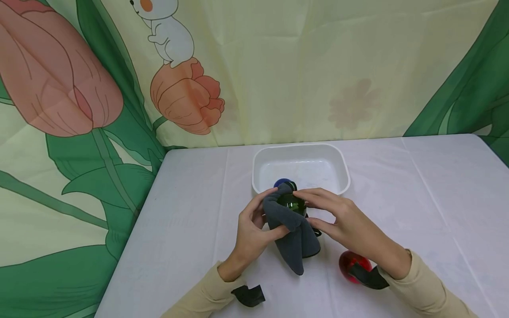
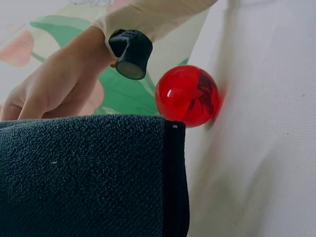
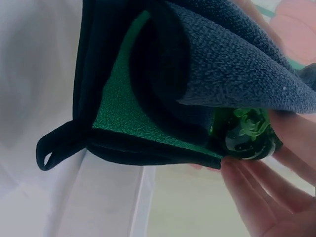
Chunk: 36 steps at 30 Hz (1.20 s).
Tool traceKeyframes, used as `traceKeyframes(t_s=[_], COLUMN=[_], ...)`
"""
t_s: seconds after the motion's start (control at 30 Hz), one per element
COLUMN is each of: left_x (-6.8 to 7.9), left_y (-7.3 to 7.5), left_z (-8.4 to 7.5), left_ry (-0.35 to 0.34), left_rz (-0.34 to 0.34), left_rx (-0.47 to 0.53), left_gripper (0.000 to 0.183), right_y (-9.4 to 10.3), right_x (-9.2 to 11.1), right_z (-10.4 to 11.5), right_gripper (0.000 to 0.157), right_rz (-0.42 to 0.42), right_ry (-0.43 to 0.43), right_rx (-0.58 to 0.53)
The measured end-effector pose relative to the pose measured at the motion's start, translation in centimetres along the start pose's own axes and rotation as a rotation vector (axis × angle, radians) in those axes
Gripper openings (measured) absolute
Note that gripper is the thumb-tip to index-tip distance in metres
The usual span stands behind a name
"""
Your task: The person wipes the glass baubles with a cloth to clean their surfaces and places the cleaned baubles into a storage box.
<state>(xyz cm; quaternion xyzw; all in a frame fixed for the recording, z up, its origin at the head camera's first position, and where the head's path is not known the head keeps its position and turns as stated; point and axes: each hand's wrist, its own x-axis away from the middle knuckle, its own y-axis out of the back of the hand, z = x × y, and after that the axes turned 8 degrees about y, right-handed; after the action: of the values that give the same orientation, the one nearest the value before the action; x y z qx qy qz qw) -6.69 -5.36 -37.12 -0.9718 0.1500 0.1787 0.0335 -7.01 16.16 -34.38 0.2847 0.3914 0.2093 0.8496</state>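
A blue-grey towel (image 1: 286,216) with dark edging hangs in folds above the table, partly wrapped around a clear green ball (image 1: 292,203). My left hand (image 1: 254,225) grips the towel from the left, thumb in front. From the right, my right hand (image 1: 336,214) holds the green ball with curved fingers and thumb. The right wrist view shows its fingertips (image 3: 232,170) against the ball (image 3: 249,133) and the towel's edge. The towel's green inner side and hanging loop (image 3: 57,148) appear there too. Towel folds (image 2: 84,173) hide my left hand in the left wrist view.
A white rectangular tub (image 1: 300,148) stands at the table's back. A blue round thing (image 1: 281,181) shows by its front, mostly hidden by the towel. A clear red ball (image 1: 347,267) lies on the white-covered table below my right forearm. A flowered curtain (image 1: 278,79) hangs behind.
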Motion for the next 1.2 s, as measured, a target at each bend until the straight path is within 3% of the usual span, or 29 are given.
traceKeyframes(t_s=[0.2, 0.33, 0.4, 0.57, 0.73, 0.97, 1.2], left_x=[-0.1, -0.1, 0.0, 0.0, 0.1, 0.1, 0.0], left_y=[0.0, 0.2, 0.2, 0.4, 0.4, 0.4, 0.2], left_z=[0.0, 0.7, 1.2, 2.1, 2.1, 2.2, 0.5], left_ry=[-0.012, -0.021, -0.022, -0.021, -0.025, -0.014, -0.001], left_rz=[-0.007, -0.001, 0.000, 0.000, 0.003, 0.005, -0.007], left_rx=[0.004, 0.015, 0.020, 0.027, 0.029, 0.028, 0.018], left_gripper=[0.064, 0.065, 0.067, 0.069, 0.069, 0.068, 0.065], right_y=[0.2, 0.1, 0.1, 0.0, -0.1, -0.2, 0.0], right_x=[-0.2, -0.3, -0.3, -0.1, 0.0, 0.0, -0.2], right_z=[-0.1, -0.1, -0.2, -0.1, 0.0, 0.1, 0.0], right_gripper=[0.072, 0.049, 0.046, 0.049, 0.069, 0.069, 0.075], right_rz=[0.049, 0.046, 0.036, 0.030, 0.022, 0.013, 0.045], right_ry=[0.041, 0.085, 0.099, 0.073, -0.002, -0.038, -0.012], right_rx=[0.045, 0.017, 0.018, 0.046, 0.010, -0.025, 0.045])
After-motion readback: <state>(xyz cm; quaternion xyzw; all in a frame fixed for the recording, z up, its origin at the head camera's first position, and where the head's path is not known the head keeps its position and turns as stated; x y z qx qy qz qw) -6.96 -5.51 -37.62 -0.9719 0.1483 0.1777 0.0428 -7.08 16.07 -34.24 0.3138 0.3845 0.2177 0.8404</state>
